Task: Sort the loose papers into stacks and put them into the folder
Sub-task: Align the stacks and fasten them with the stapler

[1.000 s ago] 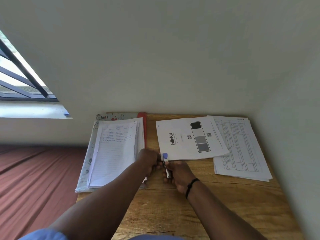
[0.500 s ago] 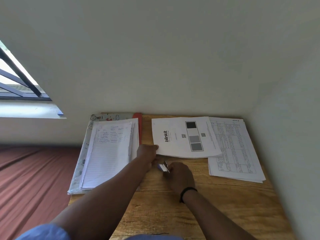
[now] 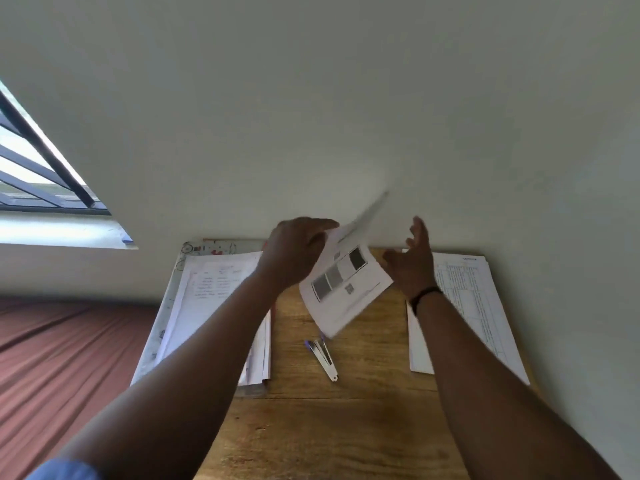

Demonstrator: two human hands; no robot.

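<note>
Lifted off the desk [image 3: 311, 427] since a second ago, the sheets [image 3: 343, 289] hang pinched in my left hand [image 3: 294, 251]; right hand [image 3: 412, 268], at 3 o'clock, spread and released; stapler [image 3: 323, 358] at 6.

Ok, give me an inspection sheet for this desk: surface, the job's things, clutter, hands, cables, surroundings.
Surface: wooden table, bare grain in the middle.
Job's things: lifted sheets printed with grey squares, tilted above the table; left paper stack lying on the patterned folder, which overhangs the table's left edge; right paper stack of printed tables, flat.
Clutter: stapler lying on the wood between the stacks.
Hands: left hand grips the lifted sheets at their top corner; right hand open beside them, whether touching cannot be told; black wristband.
Cables: nothing seen.
Surroundings: pale wall behind the table, barred window at left, reddish cloth below it.
</note>
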